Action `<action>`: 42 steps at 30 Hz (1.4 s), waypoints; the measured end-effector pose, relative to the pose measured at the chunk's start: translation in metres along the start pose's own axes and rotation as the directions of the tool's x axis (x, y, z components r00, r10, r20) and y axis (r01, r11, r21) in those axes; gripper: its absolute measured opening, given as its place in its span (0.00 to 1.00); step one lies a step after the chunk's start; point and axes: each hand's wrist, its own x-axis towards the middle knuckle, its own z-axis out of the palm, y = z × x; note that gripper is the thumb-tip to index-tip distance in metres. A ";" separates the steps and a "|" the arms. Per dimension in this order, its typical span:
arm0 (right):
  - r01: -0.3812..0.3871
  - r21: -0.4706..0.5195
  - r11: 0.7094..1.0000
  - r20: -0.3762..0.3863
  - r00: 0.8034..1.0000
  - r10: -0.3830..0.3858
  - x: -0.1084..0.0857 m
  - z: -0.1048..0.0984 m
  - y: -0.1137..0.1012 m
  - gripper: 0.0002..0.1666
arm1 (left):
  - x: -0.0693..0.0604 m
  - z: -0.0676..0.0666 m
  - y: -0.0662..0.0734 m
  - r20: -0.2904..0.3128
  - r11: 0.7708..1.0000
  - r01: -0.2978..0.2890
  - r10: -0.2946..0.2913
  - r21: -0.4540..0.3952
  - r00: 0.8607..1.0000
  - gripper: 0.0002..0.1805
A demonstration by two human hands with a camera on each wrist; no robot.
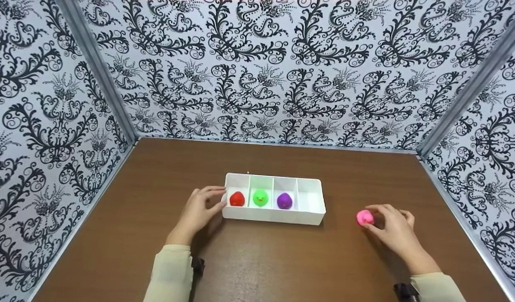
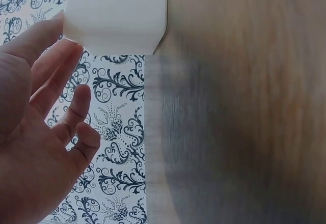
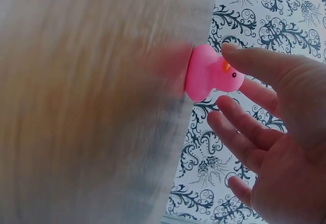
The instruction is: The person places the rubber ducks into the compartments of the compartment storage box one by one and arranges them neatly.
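Observation:
A white divided tray (image 1: 274, 215) lies in the middle of the table. My left hand (image 1: 198, 213) is at its left end, thumb and fingertips touching the end wall near the rim; the left wrist view shows the other fingers loosely bent beside the tray (image 2: 117, 15). From left to right, the tray's compartments hold a red toy (image 1: 237, 199), a green rubber duck (image 1: 260, 197) and a purple toy (image 1: 284, 201). To the right of the tray, my right hand (image 1: 395, 228) pinches a pink rubber duck (image 3: 204, 74) by its head, its base down at the tabletop.
The brown table (image 1: 257, 260) runs back to a wall (image 1: 257, 84) with black scroll patterns. Similar panels stand at the left and right, with metal posts (image 1: 100, 71) at the corners. The rightmost tray compartment (image 1: 309, 196) shows only its white floor.

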 end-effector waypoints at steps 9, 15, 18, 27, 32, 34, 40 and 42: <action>0.005 0.014 1.000 0.007 1.000 -0.005 0.000 0.002 0.001 0.22 | 0.001 -0.001 0.003 0.006 1.000 0.025 -0.025 0.007 1.000 0.19; 0.001 0.007 1.000 0.012 1.000 -0.001 0.001 0.001 0.001 0.20 | -0.001 -0.001 0.003 0.002 1.000 0.023 -0.023 0.011 1.000 0.19; -0.001 0.009 1.000 0.014 1.000 0.000 0.002 0.001 0.000 0.20 | -0.001 -0.001 0.002 0.002 1.000 0.020 -0.020 0.018 1.000 0.19; -0.010 0.017 1.000 0.008 1.000 0.010 0.005 -0.001 -0.003 0.19 | 0.001 -0.001 0.001 0.002 0.999 0.032 -0.032 0.042 0.999 0.19; 0.006 0.019 1.000 -0.006 1.000 -0.006 0.009 -0.002 -0.007 0.19 | 0.001 -0.001 0.002 0.002 0.998 0.049 -0.049 0.039 0.999 0.20; 0.014 0.023 1.000 -0.017 1.000 -0.013 0.010 -0.003 -0.008 0.20 | 0.001 -0.001 0.002 0.003 0.998 0.051 -0.051 0.033 0.999 0.20; 0.027 0.029 0.999 -0.044 0.999 -0.026 0.014 -0.004 -0.014 0.20 | 0.001 0.000 0.001 0.004 0.999 0.038 -0.038 0.033 0.999 0.19; 0.034 0.033 0.999 -0.051 0.998 -0.032 0.015 -0.004 -0.015 0.20 | 0.001 -0.001 0.001 0.001 0.999 0.036 -0.036 0.036 0.999 0.20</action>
